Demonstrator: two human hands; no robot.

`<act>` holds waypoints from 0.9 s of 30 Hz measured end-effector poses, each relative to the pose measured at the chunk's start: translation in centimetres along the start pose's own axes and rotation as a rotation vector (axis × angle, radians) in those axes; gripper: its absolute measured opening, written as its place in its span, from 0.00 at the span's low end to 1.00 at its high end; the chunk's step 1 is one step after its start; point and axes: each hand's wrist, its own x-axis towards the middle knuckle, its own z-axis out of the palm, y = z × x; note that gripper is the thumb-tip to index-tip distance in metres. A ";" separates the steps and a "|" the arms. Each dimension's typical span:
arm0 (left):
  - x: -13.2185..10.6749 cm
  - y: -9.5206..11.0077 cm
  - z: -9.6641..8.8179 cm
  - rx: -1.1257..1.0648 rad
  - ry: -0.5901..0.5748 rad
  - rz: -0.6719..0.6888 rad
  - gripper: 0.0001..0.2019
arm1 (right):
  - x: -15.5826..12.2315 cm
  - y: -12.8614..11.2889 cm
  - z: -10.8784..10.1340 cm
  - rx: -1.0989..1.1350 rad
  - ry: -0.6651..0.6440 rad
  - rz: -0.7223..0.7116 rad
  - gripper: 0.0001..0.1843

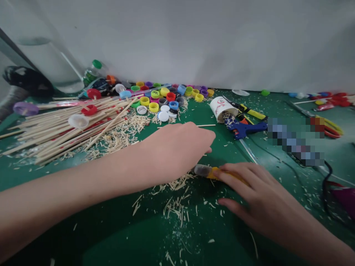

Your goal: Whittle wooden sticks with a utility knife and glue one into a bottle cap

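Fingers of the right hand (pixel 257 190): spread, with the thumb set apart from the others, which are laid over a yellow-handled tool with a rounded grey end (pixel 212 173).
Fingers of the left hand (pixel 180 149): turned down and mostly hidden by the back of the hand; whether anything is pinched cannot be told.
Yellow-handled tool: placed between the two hands, its grey end pointed left, its handle partly covered by the right hand.
Thin pale wooden stick (pixel 206 125): seen just beyond the left hand and partly hidden by it; whether it is touched cannot be told.
Green bench (pixel 116 232): strewn with pale wood shavings (pixel 177 212), scattered near the left hand and heaped at the left.
Bundle of long pale wooden sticks (pixel 63 142): laid at the left, with red and white round caps seen over it.
Cluster of many-coloured plastic bottle caps (pixel 154 107): gathered at the far middle.
White paper cup with red print (pixel 219 107): tipped on its side at the far right of the left hand, shavings seen at its mouth.
Blue plastic glue gun (pixel 245 130): laid just beside the cup.
Scissors with red and yellow handles (pixel 334 129): placed at the far right.
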 end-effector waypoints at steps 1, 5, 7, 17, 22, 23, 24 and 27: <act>0.0 0.0 0.0 -0.010 -0.009 0.000 0.11 | 0.3 -0.3 0.4 -0.016 0.010 -0.026 0.18; -0.2 -0.1 -0.1 -0.017 -0.008 0.003 0.12 | 2.0 0.8 1.3 -0.003 -0.027 -0.116 0.20; -0.2 -0.2 -0.2 -0.016 -0.013 -0.005 0.13 | 2.6 1.4 1.6 -0.028 0.022 -0.147 0.21; 0.1 -0.3 -0.2 -0.045 -0.025 -0.015 0.13 | 3.2 0.9 2.5 -0.086 0.213 -0.128 0.12; 0.2 0.0 -0.6 -0.081 -0.030 -0.030 0.12 | 3.1 0.9 2.4 -0.019 0.325 -0.071 0.08; 0.3 0.0 -0.7 -0.091 -0.033 -0.027 0.11 | 3.1 0.9 2.3 -0.013 0.331 -0.063 0.08; 0.3 0.1 -0.8 -0.105 -0.037 -0.023 0.12 | 3.1 0.9 2.3 -0.011 0.330 -0.056 0.08; 0.4 0.1 -0.9 -0.160 -0.047 -0.017 0.13 | 3.1 0.9 2.2 -0.003 0.312 -0.043 0.08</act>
